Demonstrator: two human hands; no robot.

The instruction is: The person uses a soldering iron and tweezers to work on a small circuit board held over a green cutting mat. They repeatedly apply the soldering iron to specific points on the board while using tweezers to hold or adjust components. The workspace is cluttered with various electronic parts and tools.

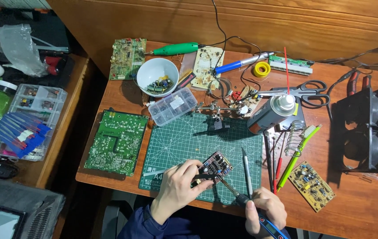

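Note:
My left hand (178,188) grips a small dark circuit board (215,164) at its near edge, holding it tilted over the green cutting mat (189,141). My right hand (264,211) holds a soldering iron (242,200) with a blue and black handle; its metal tip points up-left and reaches the board's lower corner. A grey pen-shaped tool (246,170) lies on the mat just right of the board.
A large green circuit board (116,141) lies left of the mat. A white bowl (157,75) of parts, a clear parts box (172,106), a spray can (271,113), scissors (301,90), a yellow board (311,185) and a black fan (360,130) crowd the table.

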